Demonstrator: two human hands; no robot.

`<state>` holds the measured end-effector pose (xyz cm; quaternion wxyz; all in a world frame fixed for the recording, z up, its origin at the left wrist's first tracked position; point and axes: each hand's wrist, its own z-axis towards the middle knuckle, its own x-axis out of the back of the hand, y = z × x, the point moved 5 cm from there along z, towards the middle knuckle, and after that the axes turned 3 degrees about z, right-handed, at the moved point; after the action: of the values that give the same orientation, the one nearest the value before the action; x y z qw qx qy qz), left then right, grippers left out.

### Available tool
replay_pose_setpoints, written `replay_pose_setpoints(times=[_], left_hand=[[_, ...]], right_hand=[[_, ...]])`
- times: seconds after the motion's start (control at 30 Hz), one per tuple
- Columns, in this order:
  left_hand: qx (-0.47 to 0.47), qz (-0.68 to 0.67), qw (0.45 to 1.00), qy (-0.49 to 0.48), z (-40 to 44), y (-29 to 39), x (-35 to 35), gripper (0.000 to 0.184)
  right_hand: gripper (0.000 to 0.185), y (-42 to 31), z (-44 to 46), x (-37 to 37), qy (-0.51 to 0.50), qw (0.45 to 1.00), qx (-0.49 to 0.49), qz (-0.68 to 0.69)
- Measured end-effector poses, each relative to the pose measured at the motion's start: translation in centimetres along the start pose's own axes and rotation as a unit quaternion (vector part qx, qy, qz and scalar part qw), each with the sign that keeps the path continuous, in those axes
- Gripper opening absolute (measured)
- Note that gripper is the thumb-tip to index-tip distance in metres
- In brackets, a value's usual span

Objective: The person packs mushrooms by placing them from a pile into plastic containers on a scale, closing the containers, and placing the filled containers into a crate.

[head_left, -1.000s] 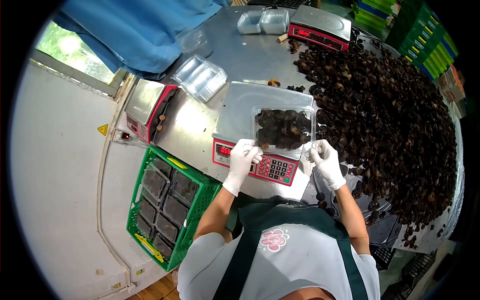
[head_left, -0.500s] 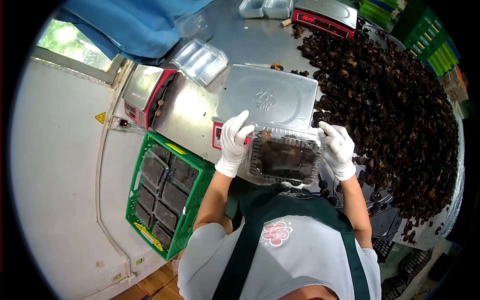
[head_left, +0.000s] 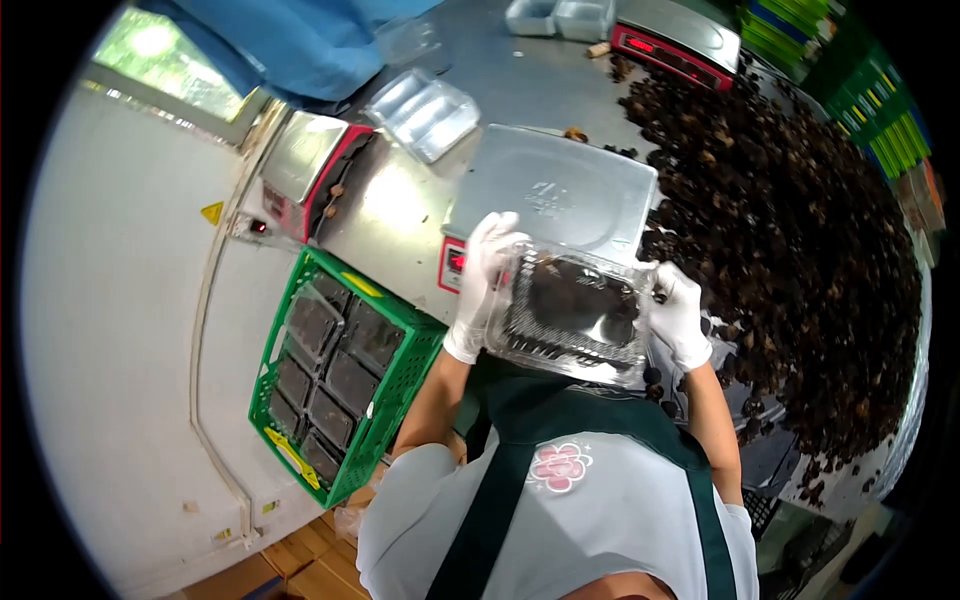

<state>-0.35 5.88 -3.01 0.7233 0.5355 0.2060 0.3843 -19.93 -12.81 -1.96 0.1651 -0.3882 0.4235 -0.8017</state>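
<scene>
Between my white-gloved hands is a clear plastic box (head_left: 575,310) with its lid over dark, fungus-like pieces. My left hand (head_left: 485,280) grips its left side, and my right hand (head_left: 680,312) has its fingers closed on the right edge. The box is tilted in front of my apron, off the scale. Just beyond it lies the bare metal plate of the scale (head_left: 555,185), whose red body shows near my left wrist. A large heap of dark pieces (head_left: 790,260) spreads over the table to the right.
A green crate (head_left: 400,385) holding several filled boxes stands at the left. Two more red scales (head_left: 680,40) (head_left: 305,165) are on the metal table. Empty clear trays (head_left: 425,112) lie beyond the left scale. Green crates (head_left: 880,110) are stacked at the back right.
The box has come off the scale plate toward my body, its lid now down over the pieces. My hands moved with it and now grip its two sides.
</scene>
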Motion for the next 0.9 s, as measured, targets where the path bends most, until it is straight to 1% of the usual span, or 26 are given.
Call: replay_pose_setpoints(times=[0.03, 0.07, 0.1, 0.13, 0.17, 0.2, 0.27, 0.3, 0.33, 0.37, 0.4, 0.43, 0.47, 0.5, 0.53, 0.57, 0.6, 0.63, 0.67, 0.73, 0.77, 0.8, 0.83, 0.87, 0.9], left_hand=[[0.078, -0.111, 0.991, 0.010, -0.6, -1.9, 0.1, 0.049], [0.158, -0.224, 0.962, 0.004, -2.2, -3.3, -0.7, 0.054], [0.209, -0.316, 0.925, -0.015, -4.0, -4.0, -1.8, 0.059], [0.241, -0.396, 0.885, -0.032, -5.7, -4.2, -3.2, 0.064], [0.261, -0.462, 0.847, -0.038, -6.7, -4.3, -4.1, 0.069], [0.239, -0.503, 0.830, -0.027, -6.7, -4.0, -4.2, 0.074], [0.168, -0.552, 0.816, 0.021, -5.4, -3.0, -2.6, 0.066], [0.229, -0.513, 0.823, 0.083, -5.8, -2.7, -0.7, 0.074], [0.212, -0.494, 0.838, 0.094, -5.2, -1.7, 1.7, 0.077], [0.233, -0.416, 0.862, 0.173, -5.9, -1.3, 5.8, 0.072], [0.259, -0.360, 0.867, 0.228, -7.0, -1.5, 9.8, 0.067], [0.271, -0.268, 0.872, 0.307, -8.5, -1.5, 14.5, 0.062], [0.162, -0.228, 0.899, 0.336, -9.2, -1.0, 18.5, 0.054], [0.166, -0.114, 0.899, 0.390, -11.3, -0.7, 23.2, 0.047], [0.188, -0.053, 0.872, 0.449, -12.9, 1.1, 26.4, 0.046], [0.140, -0.012, 0.871, 0.470, -14.8, 0.4, 31.4, 0.047], [0.180, 0.036, 0.838, 0.515, -16.4, 2.0, 34.2, 0.049], [0.188, 0.020, 0.845, 0.500, -17.7, 2.9, 36.8, 0.051], [0.290, 0.047, 0.812, 0.505, -19.0, 4.1, 38.8, 0.051], [0.297, 0.057, 0.829, 0.470, -21.1, 2.4, 43.5, 0.068], [0.391, 0.242, 0.730, 0.505, -23.2, 0.3, 45.6, 0.078], [0.463, 0.413, 0.593, 0.513, -24.5, -0.6, 47.0, 0.088], [0.544, 0.483, 0.556, 0.404, -23.5, 0.1, 44.6, 0.101], [0.518, 0.447, 0.638, 0.353, -25.7, -5.9, 47.7, 0.094], [0.566, 0.442, 0.616, 0.324, -24.9, -7.0, 46.6, 0.089]], right_hand=[[0.013, 1.7, -0.8, -1.4, -0.061, 0.991, -0.102, 0.065], [0.006, 3.2, -1.5, -2.5, -0.173, 0.975, -0.135, -0.032], [0.006, 2.6, -1.5, -3.8, -0.190, 0.975, -0.115, -0.019], [0.018, 2.0, -1.9, -5.5, -0.251, 0.959, -0.130, 0.030], [0.033, 1.5, -2.8, -6.8, -0.313, 0.935, -0.147, 0.075], [0.037, 0.2, -2.8, -7.2, -0.307, 0.934, -0.140, 0.117], [0.046, -2.3, -2.7, -8.0, -0.298, 0.925, -0.125, 0.201], [0.042, -3.4, -2.4, -8.2, -0.347, 0.909, -0.156, 0.170], [0.039, -3.7, -2.5, -8.6, -0.391, 0.890, -0.188, 0.138], [0.032, -3.7, -2.3, -8.5, -0.353, 0.911, -0.155, 0.148], [0.026, -3.3, -2.3, -8.3, -0.324, 0.923, -0.134, 0.159], [0.024, -3.1, -2.2, -7.9, -0.316, 0.927, -0.124, 0.157], [0.022, -3.0, -2.0, -7.2, -0.307, 0.932, -0.115, 0.154], [0.021, -2.8, -2.0, -6.6, -0.310, 0.930, -0.133, 0.143], [0.019, -2.4, -2.0, -6.1, -0.296, 0.935, -0.138, 0.137], [0.019, -2.1, -2.0, -5.5, -0.285, 0.942, -0.121, 0.128], [0.019, -1.7, -2.0, -4.9, -0.272, 0.949, -0.105, 0.118], [0.019, -1.1, -2.2, -4.5, -0.275, 0.947, -0.113, 0.120], [0.019, -0.8, -2.4, -4.0, -0.268, 0.947, -0.136, 0.109], [0.020, 0.3, -2.9, -3.1, -0.257, 0.947, -0.164, 0.102], [0.019, 0.8, -3.1, -2.6, -0.249, 0.947, -0.176, 0.101], [0.019, 1.7, -3.5, -2.3, -0.247, 0.942, -0.193, 0.120], [0.018, 2.3, -3.8, -1.8, -0.247, 0.937, -0.214, 0.123], [0.018, 2.7, -4.0, -1.4, -0.244, 0.932, -0.234, 0.128], [0.017, 2.7, -4.0, -0.8, -0.227, 0.938, -0.228, 0.126]])
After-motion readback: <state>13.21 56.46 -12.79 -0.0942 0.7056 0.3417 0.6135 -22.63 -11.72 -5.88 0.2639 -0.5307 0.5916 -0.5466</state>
